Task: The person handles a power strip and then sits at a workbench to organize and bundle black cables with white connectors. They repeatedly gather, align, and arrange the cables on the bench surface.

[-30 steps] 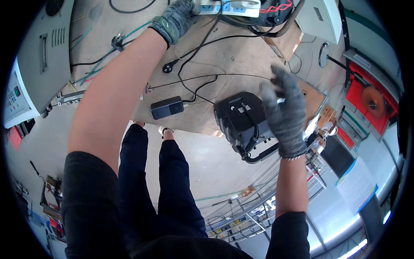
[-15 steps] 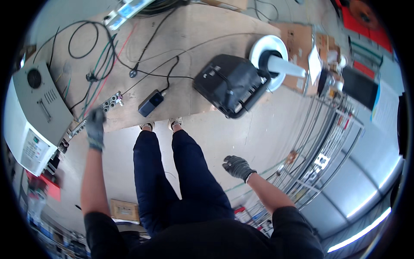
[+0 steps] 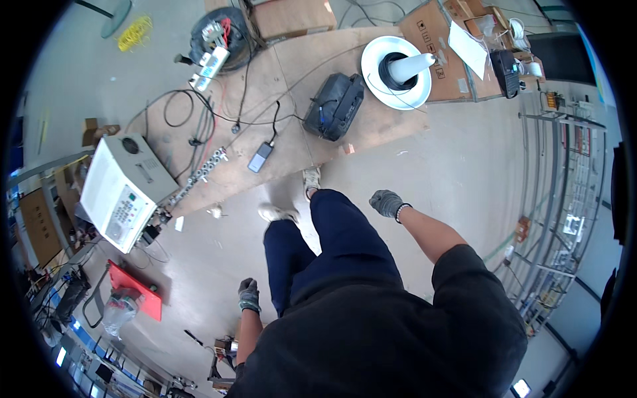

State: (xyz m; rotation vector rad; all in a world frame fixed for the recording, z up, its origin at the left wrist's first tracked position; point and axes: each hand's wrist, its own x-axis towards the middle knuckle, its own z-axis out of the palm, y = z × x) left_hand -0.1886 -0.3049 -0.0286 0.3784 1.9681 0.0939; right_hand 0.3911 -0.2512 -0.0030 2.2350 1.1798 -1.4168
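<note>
My left hand (image 3: 249, 294), in a grey glove, hangs low beside my left leg. Its fingers are curled in and nothing shows in them. Out to the right, over the floor, is my right hand (image 3: 386, 203), also gloved and loosely closed with nothing visible in it. Neither hand touches the wooden table (image 3: 292, 73) in front of me. On it lie a small dark box-shaped device (image 3: 261, 158) with a black lead, a black hard case (image 3: 334, 106), and a strip of round metal fittings (image 3: 199, 175) along the near left edge.
A white-and-grey machine with a keypad (image 3: 123, 192) stands at the table's left end. Loose cables (image 3: 179, 109) cross the tabletop. A white cone reel (image 3: 397, 73) stands at its right. Metal racking (image 3: 557, 192) is farther right; a red trolley (image 3: 142, 292) is left behind.
My left hand has left the fittings strip and dropped to my side. The view has shifted, and my feet are in a stepping stance. My right hand's fingers are more curled.
</note>
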